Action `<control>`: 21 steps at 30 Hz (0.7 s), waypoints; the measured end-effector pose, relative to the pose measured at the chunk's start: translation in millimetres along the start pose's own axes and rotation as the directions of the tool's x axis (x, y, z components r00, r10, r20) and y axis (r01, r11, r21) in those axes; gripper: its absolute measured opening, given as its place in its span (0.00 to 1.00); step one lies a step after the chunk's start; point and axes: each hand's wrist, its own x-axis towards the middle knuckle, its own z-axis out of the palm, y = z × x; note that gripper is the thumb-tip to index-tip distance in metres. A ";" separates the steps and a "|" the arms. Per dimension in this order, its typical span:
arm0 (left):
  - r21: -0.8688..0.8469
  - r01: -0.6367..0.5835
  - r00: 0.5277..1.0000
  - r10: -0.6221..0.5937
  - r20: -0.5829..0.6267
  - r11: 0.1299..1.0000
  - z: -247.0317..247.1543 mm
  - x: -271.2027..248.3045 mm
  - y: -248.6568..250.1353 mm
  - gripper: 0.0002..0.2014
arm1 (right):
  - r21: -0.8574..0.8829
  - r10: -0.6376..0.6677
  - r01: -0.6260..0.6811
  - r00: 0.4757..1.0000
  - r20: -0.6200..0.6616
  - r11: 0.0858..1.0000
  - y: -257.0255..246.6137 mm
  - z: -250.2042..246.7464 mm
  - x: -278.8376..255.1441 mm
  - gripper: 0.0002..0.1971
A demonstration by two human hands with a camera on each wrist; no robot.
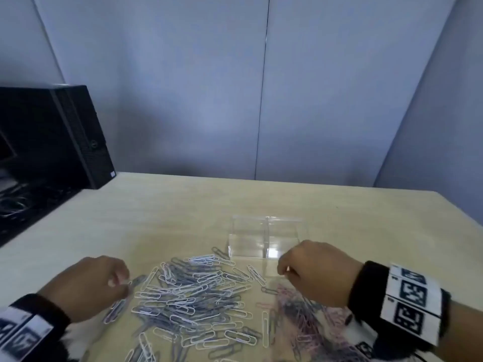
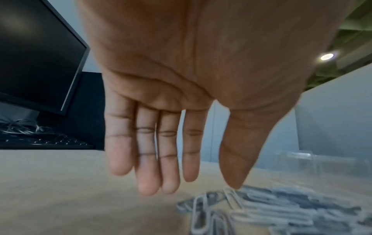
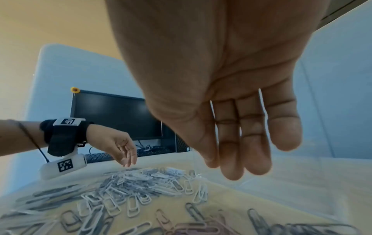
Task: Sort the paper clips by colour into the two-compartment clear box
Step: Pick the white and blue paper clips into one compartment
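The fingers [image 2: 148,159] of the left hand [image 1: 88,286] hang straight and close together, thumb a little apart, tips just above the table; they hold nothing, as the left wrist view shows plainly. This hand hovers at the 9 o'clock edge of the heap of white and grey paper clips [image 1: 193,293]. The fingers [image 3: 231,143] of the right hand [image 1: 312,273] are likewise extended and relaxed, empty, pointing down above the tabletop. In the head view that hand sits at about 3 o'clock of the white and grey heap, over a second scatter of pink and dark paper clips [image 1: 300,317] that spreads toward 5 o'clock.

The two-compartment clear box [image 1: 264,237] stands on the light wooden table [image 1: 162,210] at about 1 o'clock of the main heap, just beyond the right hand's knuckles. Its divider runs front to back; whether anything lies in it is hard to tell through the blur.

Both wrists carry black straps with white marker tags [image 1: 407,301]. At 10 o'clock, past the table edge, stand a black computer tower [image 1: 65,137], a dark monitor [image 3: 112,114], a keyboard [image 2: 40,141] and loose cables [image 1: 13,205]. Grey partition panels [image 1: 261,87] close the far side.
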 end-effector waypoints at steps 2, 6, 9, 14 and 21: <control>0.039 0.013 1.000 -0.014 0.028 0.999 1.8 3.0 6.1 0.05 | 0.017 -0.033 0.033 0.999 -0.012 0.999 -10.1 1.9 12.7 0.16; 0.030 0.026 0.996 -0.029 0.084 0.999 3.5 5.3 14.3 0.01 | -0.027 -0.067 0.067 0.998 -0.009 0.997 -33.3 6.8 46.3 0.11; 0.032 0.015 0.996 -0.018 0.087 0.999 0.7 6.2 15.1 0.04 | -0.088 -0.054 0.057 0.998 0.034 0.994 -44.6 5.0 63.9 0.11; 0.044 0.010 0.999 -0.012 0.047 0.999 -0.8 6.2 17.8 0.05 | -0.122 -0.033 0.042 0.997 0.069 0.992 -54.4 1.4 71.8 0.06; -0.015 -0.019 0.998 0.020 0.065 1.000 -3.1 2.7 24.0 0.05 | -0.033 0.041 -0.037 0.991 0.129 0.999 -53.3 2.5 75.9 0.17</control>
